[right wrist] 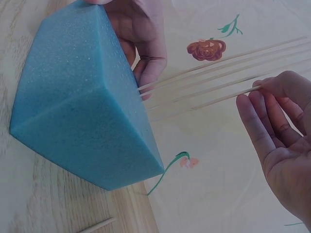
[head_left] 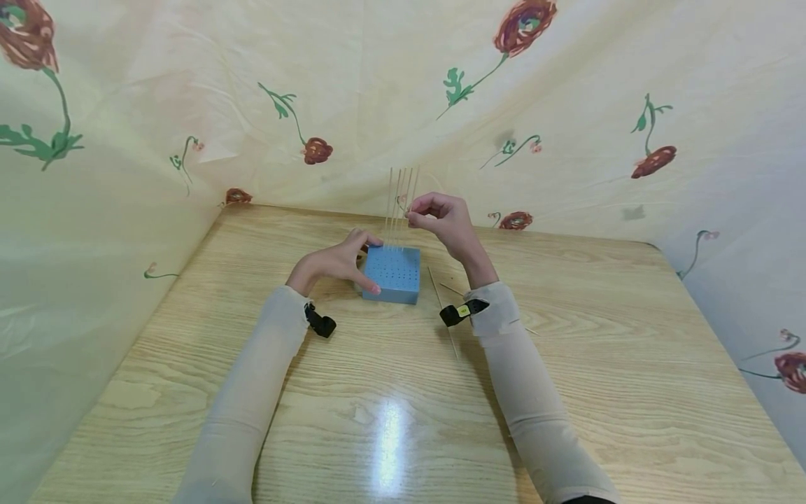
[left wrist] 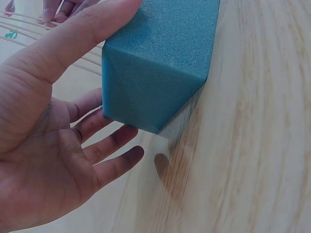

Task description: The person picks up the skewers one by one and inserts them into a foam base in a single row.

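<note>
A blue foam block dotted with small holes sits on the table. My left hand holds it from the left, thumb at the near edge and fingers round the far side. Several thin wooden sticks stand up in a row from the block's far edge. With thumb and fingertips, my right hand pinches one wooden stick partway along its length, above the block. In the right wrist view the stick's lower end reaches the block's holed face, beside the other sticks.
On the table, right of the block, lies a loose long stick, partly under the right wrist's black strap. A shorter stick piece lies near the right forearm. A flower-printed curtain hangs behind the table's far edge.
</note>
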A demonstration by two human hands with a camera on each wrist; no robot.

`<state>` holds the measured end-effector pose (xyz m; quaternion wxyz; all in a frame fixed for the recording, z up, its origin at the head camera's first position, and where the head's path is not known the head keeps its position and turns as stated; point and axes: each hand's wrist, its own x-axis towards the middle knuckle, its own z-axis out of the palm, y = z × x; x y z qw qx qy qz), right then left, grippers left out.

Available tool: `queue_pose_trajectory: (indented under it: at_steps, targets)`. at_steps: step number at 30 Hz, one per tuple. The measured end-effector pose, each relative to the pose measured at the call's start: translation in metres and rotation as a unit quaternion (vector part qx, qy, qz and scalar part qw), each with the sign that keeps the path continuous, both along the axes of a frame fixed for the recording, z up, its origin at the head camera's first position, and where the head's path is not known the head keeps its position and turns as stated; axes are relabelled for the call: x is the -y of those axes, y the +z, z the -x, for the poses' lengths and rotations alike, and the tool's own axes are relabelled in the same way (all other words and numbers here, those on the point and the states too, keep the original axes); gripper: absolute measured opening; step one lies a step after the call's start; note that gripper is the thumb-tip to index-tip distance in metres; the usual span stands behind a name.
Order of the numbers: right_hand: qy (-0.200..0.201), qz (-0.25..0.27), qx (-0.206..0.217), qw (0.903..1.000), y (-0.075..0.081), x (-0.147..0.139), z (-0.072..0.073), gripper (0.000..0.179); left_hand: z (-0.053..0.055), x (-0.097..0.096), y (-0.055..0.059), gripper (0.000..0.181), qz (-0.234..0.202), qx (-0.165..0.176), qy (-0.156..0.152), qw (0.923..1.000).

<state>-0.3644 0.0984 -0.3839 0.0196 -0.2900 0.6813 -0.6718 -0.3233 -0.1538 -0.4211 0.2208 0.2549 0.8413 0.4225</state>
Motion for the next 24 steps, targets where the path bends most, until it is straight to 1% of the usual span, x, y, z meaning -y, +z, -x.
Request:
queue_pose_trajectory:
  at_steps: [7, 14, 19, 24]
  targets:
    - [0.006, 0.001, 0.001, 1.0000, 0.0003, 0.0000, -0.0007, 0.012, 0.0005, -0.0001, -0.0004, 0.088, 0.000, 0.001, 0.000, 1.0000]
    - [0.001, -0.005, -0.003, 1.0000, 0.0007, 0.0004, -0.0019, 0.006, 0.0006, 0.0000, -0.0010, 0.089, 0.001, 0.001, 0.001, 1.0000]
    - [-0.001, -0.007, -0.003, 1.0000, 0.0004, 0.0005, -0.0024, 0.012, -0.0005, -0.0006, -0.0005, 0.089, 0.004, 0.001, 0.003, 1.0000]
    - [0.001, -0.009, -0.004, 1.0000, 0.0002, 0.0003, -0.0022, 0.010, -0.0010, -0.0005, -0.0002, 0.088, 0.003, 0.002, 0.004, 1.0000]
